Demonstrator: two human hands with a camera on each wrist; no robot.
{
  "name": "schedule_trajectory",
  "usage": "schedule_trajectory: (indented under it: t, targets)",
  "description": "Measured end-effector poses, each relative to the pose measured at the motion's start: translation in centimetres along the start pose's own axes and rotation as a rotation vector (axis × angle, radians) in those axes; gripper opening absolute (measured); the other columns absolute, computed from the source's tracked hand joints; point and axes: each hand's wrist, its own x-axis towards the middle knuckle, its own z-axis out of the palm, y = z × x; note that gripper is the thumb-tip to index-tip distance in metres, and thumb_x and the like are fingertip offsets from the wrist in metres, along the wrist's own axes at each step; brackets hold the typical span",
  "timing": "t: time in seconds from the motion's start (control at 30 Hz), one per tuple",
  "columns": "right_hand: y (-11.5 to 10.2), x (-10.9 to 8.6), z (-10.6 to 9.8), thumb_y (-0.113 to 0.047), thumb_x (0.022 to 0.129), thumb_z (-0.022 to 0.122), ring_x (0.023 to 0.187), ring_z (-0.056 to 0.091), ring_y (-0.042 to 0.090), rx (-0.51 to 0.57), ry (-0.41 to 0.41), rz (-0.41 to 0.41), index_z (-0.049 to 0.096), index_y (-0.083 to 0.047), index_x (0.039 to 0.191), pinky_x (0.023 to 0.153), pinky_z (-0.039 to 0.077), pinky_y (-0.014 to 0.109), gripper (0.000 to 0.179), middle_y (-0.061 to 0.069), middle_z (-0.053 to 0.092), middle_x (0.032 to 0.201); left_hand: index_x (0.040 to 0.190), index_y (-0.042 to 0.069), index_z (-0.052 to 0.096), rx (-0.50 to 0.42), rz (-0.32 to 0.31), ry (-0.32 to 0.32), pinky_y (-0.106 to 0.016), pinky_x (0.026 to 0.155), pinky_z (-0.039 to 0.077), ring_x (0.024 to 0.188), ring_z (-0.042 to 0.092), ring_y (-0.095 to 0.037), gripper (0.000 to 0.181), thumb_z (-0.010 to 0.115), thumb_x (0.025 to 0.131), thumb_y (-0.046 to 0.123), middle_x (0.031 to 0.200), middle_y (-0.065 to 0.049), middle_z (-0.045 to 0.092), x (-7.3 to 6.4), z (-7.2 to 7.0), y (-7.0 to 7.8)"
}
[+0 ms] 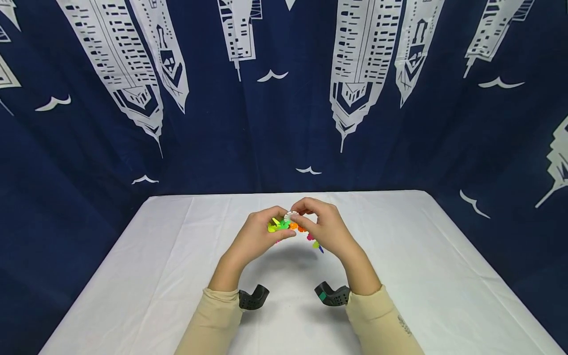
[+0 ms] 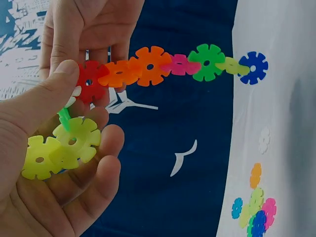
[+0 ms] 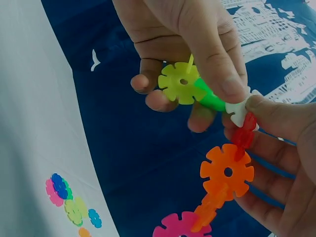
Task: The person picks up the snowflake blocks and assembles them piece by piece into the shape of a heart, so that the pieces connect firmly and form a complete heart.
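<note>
Both hands hold a chain of slotted snowflake discs (image 2: 149,53) above the table. My left hand (image 1: 255,234) pinches it near a green disc (image 3: 213,100), with yellow discs (image 3: 173,84) by its fingers. At the white disc (image 3: 237,113), my right hand (image 1: 330,229) grips with thumb and fingers, next to a red disc (image 2: 91,94). The two thumbs almost meet there. From the right hand the chain runs on through orange, pink, green and yellow discs to a blue disc (image 2: 259,66) at its end, as the left wrist view shows. Fingers partly cover the white disc.
A white cloth covers the table (image 1: 177,296). Several loose discs (image 2: 257,217) lie in a cluster on it, with an orange disc (image 2: 255,175) and a white one apart. A dark blue curtain (image 1: 248,148) with white building prints hangs behind.
</note>
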Motion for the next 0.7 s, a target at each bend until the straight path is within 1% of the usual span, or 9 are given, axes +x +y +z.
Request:
schedule_trajectory:
  t: [0.1, 0.17, 0.2, 0.33, 0.4, 0.43, 0.5, 0.57, 0.7]
  targets:
    - [0.0, 0.0, 0.1, -0.013, 0.091, 0.072, 0.086, 0.068, 0.015, 0.003, 0.026, 0.007, 0.07, -0.013, 0.095, 0.078, 0.057, 0.034, 0.005, -0.002, 0.073, 0.089, 0.112, 0.018, 0.068, -0.028, 0.003, -0.009, -0.024, 0.067, 0.055, 0.08, 0.061, -0.014, 0.033, 0.082, 0.083, 0.023, 0.101, -0.002, 0.072, 0.1, -0.1, 0.1]
    - [0.1, 0.0, 0.0, -0.012, 0.092, 0.072, 0.084, 0.069, 0.016, 0.013, 0.043, 0.017, 0.069, -0.012, 0.095, 0.075, 0.058, 0.032, 0.005, -0.001, 0.072, 0.088, 0.117, 0.017, 0.065, -0.063, -0.002, -0.003, -0.026, 0.068, 0.056, 0.079, 0.063, -0.014, 0.037, 0.082, 0.084, 0.021, 0.107, -0.003, 0.071, 0.1, -0.2, 0.1]
    - [0.1, 0.0, -0.1, -0.012, 0.092, 0.071, 0.083, 0.069, 0.017, 0.023, 0.051, 0.026, 0.068, -0.011, 0.096, 0.075, 0.058, 0.031, 0.005, 0.0, 0.072, 0.089, 0.119, 0.016, 0.064, -0.076, -0.004, 0.006, -0.028, 0.071, 0.057, 0.081, 0.063, -0.013, 0.039, 0.081, 0.085, 0.02, 0.109, -0.003, 0.07, 0.1, -0.3, 0.1]
    - [0.4, 0.0, -0.3, -0.012, 0.094, 0.069, 0.081, 0.067, 0.017, 0.062, 0.1, 0.067, 0.066, -0.009, 0.097, 0.078, 0.058, 0.028, 0.006, 0.005, 0.071, 0.09, 0.129, 0.016, 0.058, -0.219, -0.036, 0.029, -0.039, 0.073, 0.06, 0.078, 0.069, -0.015, 0.042, 0.074, 0.091, 0.012, 0.113, -0.006, 0.065, 0.2, -0.8, 0.0]
    - [0.6, 0.0, -0.4, -0.012, 0.095, 0.068, 0.081, 0.066, 0.017, 0.096, 0.12, 0.089, 0.065, -0.008, 0.098, 0.081, 0.056, 0.025, 0.006, 0.007, 0.07, 0.092, 0.131, 0.016, 0.056, -0.297, -0.034, 0.041, -0.039, 0.072, 0.062, 0.077, 0.071, -0.016, 0.041, 0.069, 0.093, 0.008, 0.11, -0.01, 0.062, 0.2, -1.0, -0.1]
    - [0.7, 0.0, -0.4, -0.013, 0.095, 0.067, 0.081, 0.065, 0.018, 0.113, 0.126, 0.097, 0.064, -0.007, 0.098, 0.081, 0.056, 0.024, 0.007, 0.008, 0.07, 0.092, 0.132, 0.016, 0.056, -0.343, -0.033, 0.044, -0.039, 0.069, 0.062, 0.073, 0.072, -0.018, 0.041, 0.067, 0.094, 0.006, 0.109, -0.012, 0.061, 0.2, -1.1, -0.1]
    - [0.9, 0.0, -0.4, -0.013, 0.096, 0.066, 0.079, 0.064, 0.018, 0.163, 0.122, 0.11, 0.063, -0.006, 0.099, 0.078, 0.055, 0.022, 0.008, 0.01, 0.068, 0.092, 0.132, 0.015, 0.056, -0.391, -0.026, 0.059, -0.035, 0.069, 0.062, 0.072, 0.072, -0.018, 0.041, 0.065, 0.094, 0.003, 0.106, -0.015, 0.059, 0.1, -1.2, -0.1]
    - [0.9, -0.1, -0.3, -0.012, 0.097, 0.065, 0.078, 0.063, 0.019, 0.213, 0.106, 0.113, 0.062, -0.005, 0.101, 0.074, 0.055, 0.021, 0.009, 0.012, 0.067, 0.091, 0.13, 0.014, 0.057, -0.418, -0.02, 0.075, -0.031, 0.069, 0.062, 0.07, 0.071, -0.017, 0.04, 0.066, 0.093, 0.0, 0.104, -0.016, 0.059, 0.1, -1.2, -0.1]
    - [0.9, 0.1, 0.1, -0.01, 0.097, 0.063, 0.076, 0.062, 0.017, 0.283, 0.066, 0.094, 0.061, -0.004, 0.103, 0.069, 0.054, 0.022, 0.009, 0.014, 0.066, 0.092, 0.128, 0.012, 0.059, -0.448, -0.03, 0.083, -0.031, 0.07, 0.062, 0.069, 0.071, -0.019, 0.04, 0.066, 0.092, -0.003, 0.104, -0.016, 0.058, 0.1, -1.2, 0.1]
